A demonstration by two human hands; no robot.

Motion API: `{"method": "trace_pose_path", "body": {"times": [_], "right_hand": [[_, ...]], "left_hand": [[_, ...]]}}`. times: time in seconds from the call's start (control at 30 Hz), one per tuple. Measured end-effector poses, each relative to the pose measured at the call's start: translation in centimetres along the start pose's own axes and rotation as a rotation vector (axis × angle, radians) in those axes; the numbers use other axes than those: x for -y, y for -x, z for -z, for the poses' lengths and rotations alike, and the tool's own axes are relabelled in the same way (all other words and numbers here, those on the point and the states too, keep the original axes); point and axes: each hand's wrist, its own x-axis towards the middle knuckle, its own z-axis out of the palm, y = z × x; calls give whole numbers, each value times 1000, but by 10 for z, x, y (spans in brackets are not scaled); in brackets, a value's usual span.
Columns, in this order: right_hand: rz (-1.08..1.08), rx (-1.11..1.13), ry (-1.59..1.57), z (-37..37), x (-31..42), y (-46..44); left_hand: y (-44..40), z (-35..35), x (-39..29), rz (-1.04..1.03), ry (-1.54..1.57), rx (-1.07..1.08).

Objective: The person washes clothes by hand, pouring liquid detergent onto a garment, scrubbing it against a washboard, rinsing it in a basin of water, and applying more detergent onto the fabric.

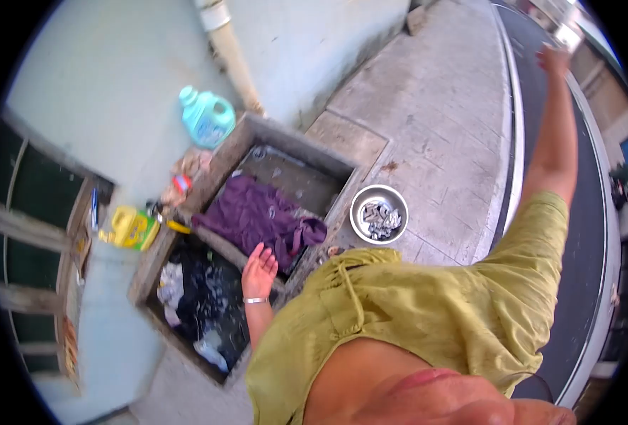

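Observation:
My left hand [259, 273], with a silver bracelet at the wrist, hovers at the concrete wash basin, palm showing and fingers stretched out. It holds nothing. Just beside its fingertips lies a purple garment [257, 216], bunched over the divider between the two compartments; I cannot tell whether they touch. Dark wet clothes [197, 290] lie in soapy water in the nearer compartment, with lighter cloth [171, 287] at one side. Far out to the upper right, my right hand [555, 58] is raised on an outstretched arm. Its fingers are too small and blurred to make out.
A turquoise detergent jug [207, 117] and a yellow bottle [129, 228] stand by the basin rim [225, 149]. A metal bowl [356, 212] with small silvery pieces sits on the paving [441, 142]. A pipe [232, 60] runs down the wall; a road [586, 234] lies to the right.

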Motion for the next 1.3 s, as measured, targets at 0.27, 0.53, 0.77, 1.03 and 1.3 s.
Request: {"method": "trace_pose_path", "body": {"times": [0.27,0.53,0.77,1.03,1.3], "right_hand": [[-419,793,-610,-186,-122,-15],[-54,1691,-305,-238,163,410],[402,2032,-401,-286,258,621],[694,1605,-735,-330,388,680],[834,1139,-552,-450,497,606]], "left_hand": [[31,4,-2,-52,3,-175],[47,-1,-1,-138,-210,-527],[8,19,51,-120,-742,-654],[-76,-3,56,262,-1778,-648],[-97,-19,38,731,-1781,-685]]}}
